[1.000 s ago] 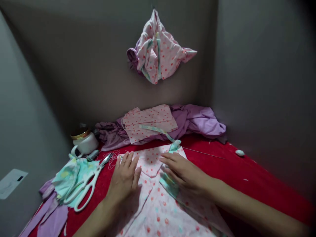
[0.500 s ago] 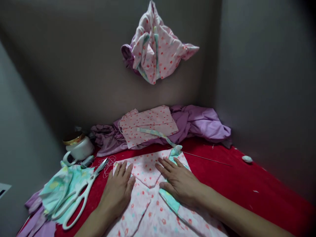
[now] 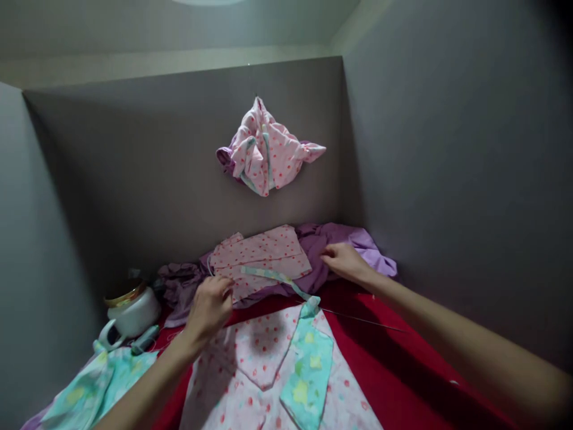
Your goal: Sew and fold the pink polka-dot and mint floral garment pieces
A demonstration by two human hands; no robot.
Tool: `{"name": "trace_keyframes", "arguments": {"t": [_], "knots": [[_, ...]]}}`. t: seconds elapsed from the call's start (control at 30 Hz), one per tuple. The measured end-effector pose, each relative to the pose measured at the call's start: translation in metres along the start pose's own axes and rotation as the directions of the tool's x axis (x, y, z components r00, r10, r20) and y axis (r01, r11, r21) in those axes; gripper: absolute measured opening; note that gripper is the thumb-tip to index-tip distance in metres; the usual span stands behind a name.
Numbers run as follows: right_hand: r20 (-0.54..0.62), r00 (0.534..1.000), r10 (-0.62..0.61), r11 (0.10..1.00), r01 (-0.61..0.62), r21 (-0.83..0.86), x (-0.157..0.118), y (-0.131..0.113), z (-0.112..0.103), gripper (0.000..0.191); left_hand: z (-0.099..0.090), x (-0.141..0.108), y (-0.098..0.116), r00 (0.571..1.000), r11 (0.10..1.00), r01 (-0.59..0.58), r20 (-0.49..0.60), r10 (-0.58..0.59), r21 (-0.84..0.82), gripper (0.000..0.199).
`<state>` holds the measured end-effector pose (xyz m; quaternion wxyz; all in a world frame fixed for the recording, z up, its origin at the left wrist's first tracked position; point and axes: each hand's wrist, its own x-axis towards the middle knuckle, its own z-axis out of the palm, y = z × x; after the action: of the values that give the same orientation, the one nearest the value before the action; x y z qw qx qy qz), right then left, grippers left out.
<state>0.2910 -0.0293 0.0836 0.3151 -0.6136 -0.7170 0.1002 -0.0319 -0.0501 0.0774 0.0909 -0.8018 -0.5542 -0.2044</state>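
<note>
The spotted cloth (image 3: 237, 406) is laid lengthwise away from the wearer, between the forearms; its far left corner is neared by the loosely curled left hand (image 3: 209, 307); the curled right hand (image 3: 347, 261) is held farther off, by the purple cloth (image 3: 373, 254); whether anything is pinched by either cannot be told; the narrow mint strip (image 3: 268, 273) is seen between them.

grey panel walls (image 3: 156, 167), red-covered surface (image 3: 376, 358), round ceiling light (image 3: 208, 2).
</note>
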Motion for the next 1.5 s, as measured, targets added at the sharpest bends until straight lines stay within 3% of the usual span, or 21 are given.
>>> {"name": "trace_keyframes", "arguments": {"t": [0.1,0.2,0.33,0.43,0.53,0.7,0.87,0.97,1.07,1.17,1.27,1.37,1.43,1.5], "knots": [[0.060,0.998,-0.021,1.000,0.021,0.009,0.015,0.000,0.004,0.026,0.012,0.038,0.027,0.994,0.998,-0.066,0.089,0.065,-0.001,0.037],[0.215,0.972,-0.092,0.996,0.086,0.035,-0.003,0.001,0.020,0.018,0.036,0.057,0.053,0.971,0.992,-0.129,0.205,0.126,0.001,0.052],[0.275,0.953,-0.129,0.991,0.132,0.010,-0.028,0.005,0.036,0.025,0.049,0.066,0.071,0.963,0.994,-0.105,0.245,0.112,-0.041,0.025],[0.280,0.952,-0.128,0.991,0.132,0.002,-0.032,0.009,0.035,0.018,0.034,0.067,0.076,0.977,0.990,-0.008,0.209,0.037,-0.140,0.009],[0.261,0.958,-0.122,0.992,0.128,-0.008,-0.034,0.013,0.030,0.027,0.008,0.065,0.077,0.977,0.943,0.130,0.199,-0.070,-0.306,0.013],[0.351,0.934,-0.073,0.979,0.135,-0.154,-0.047,0.021,0.028,0.025,-0.021,0.065,0.071,0.925,0.724,0.377,0.280,-0.257,-0.579,0.017],[0.373,0.927,0.047,0.926,0.099,-0.363,-0.060,0.015,0.025,0.022,-0.021,0.067,0.075,0.900,0.514,0.422,0.280,-0.333,-0.747,0.016],[0.372,0.920,0.125,0.883,0.068,-0.464,-0.066,0.012,0.018,0.026,-0.010,0.064,0.090,0.913,0.486,0.405,0.320,-0.251,-0.774,0.012],[0.364,0.903,0.227,0.843,0.005,-0.538,-0.072,0.016,0.011,0.024,0.008,0.060,0.111,0.934,0.506,0.350,0.333,-0.127,-0.789,0.005],[0.319,0.895,0.311,0.811,-0.075,-0.580,-0.078,0.028,0.003,0.024,0.027,0.055,0.134,0.940,0.542,0.269,0.340,0.033,-0.796,0.012],[0.245,0.898,0.366,0.793,-0.163,-0.587,-0.079,0.042,-0.006,0.026,0.045,0.049,0.157,0.910,0.587,0.158,0.348,0.226,-0.794,0.037],[0.178,0.888,0.424,0.774,-0.254,-0.580,-0.079,0.055,-0.016,0.024,0.056,0.046,0.175,0.890,0.642,0.022,0.308,0.338,-0.767,0.067],[0.147,0.885,0.443,0.769,-0.290,-0.569,-0.081,0.060,-0.021,0.023,0.061,0.046,0.182,0.874,0.665,-0.059,0.283,0.394,-0.745,0.069],[0.130,0.886,0.446,0.773,-0.308,-0.554,-0.084,0.061,-0.025,0.020,0.065,0.047,0.183,0.849,0.678,-0.103,0.291,0.441,-0.728,0.056]]}}
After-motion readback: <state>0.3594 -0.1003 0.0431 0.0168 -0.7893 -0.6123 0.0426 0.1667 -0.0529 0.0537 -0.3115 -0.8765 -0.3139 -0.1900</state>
